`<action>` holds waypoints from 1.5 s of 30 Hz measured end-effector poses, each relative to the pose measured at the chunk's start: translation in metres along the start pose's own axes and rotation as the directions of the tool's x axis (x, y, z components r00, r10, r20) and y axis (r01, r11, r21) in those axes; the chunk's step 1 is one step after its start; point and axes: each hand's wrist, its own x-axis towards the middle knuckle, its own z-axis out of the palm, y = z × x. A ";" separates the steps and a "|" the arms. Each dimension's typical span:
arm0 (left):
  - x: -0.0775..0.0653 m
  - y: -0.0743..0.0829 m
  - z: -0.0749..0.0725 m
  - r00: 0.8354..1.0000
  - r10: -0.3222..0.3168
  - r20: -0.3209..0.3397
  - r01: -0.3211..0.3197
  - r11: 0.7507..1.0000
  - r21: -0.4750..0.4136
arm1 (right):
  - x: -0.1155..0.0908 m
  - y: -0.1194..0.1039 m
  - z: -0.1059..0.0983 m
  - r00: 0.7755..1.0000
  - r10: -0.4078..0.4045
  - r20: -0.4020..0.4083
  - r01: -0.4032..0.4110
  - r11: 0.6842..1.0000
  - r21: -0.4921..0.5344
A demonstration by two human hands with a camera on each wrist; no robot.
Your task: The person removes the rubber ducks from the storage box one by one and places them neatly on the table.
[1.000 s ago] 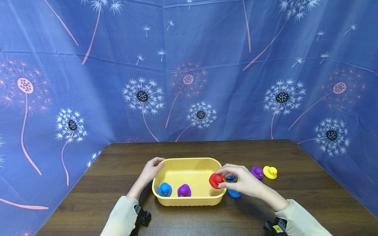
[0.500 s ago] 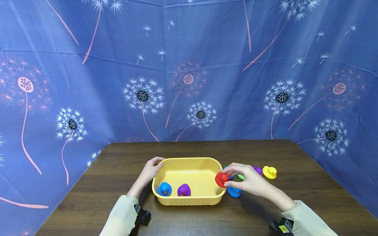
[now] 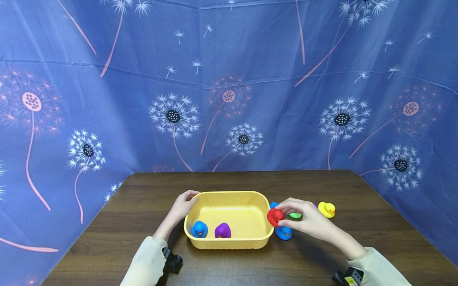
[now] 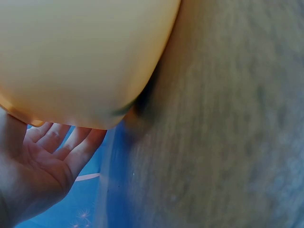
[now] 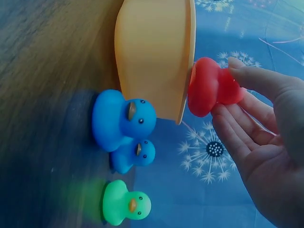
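Observation:
A red rubber duck (image 3: 274, 217) is pinched between the thumb and fingertips of my right hand (image 3: 304, 217), raised at the right rim of a yellow plastic tub (image 3: 229, 244). In the right wrist view the red duck (image 5: 204, 88) appears just above the rim, outside the tub wall (image 5: 154, 52). My left hand (image 3: 183, 207) holds the tub's far left corner, thumb at the rim; the left wrist view shows its fingers (image 4: 78, 147) partly hidden behind the wall. Inside the tub sit a blue duck (image 3: 199, 229) and a purple duck (image 3: 223, 230).
Right of the tub, two blue ducks (image 5: 137, 118) and a green duck (image 5: 126, 203) stand on the wooden table (image 3: 150, 182). A yellow duck (image 3: 327, 209) stands farther right, beside a purple one mostly hidden by my right hand. A blue dandelion-print cloth (image 3: 279, 119) hangs behind.
My right hand has moved right with the red duck, from over the tub's inside to its right rim. The left hand and the tub have stayed put.

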 end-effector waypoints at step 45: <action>-0.001 0.000 -0.002 1.000 0.012 0.010 -0.012 1.000 0.002 | -0.042 0.032 -0.024 0.992 -0.086 -0.091 0.079 0.994 -0.071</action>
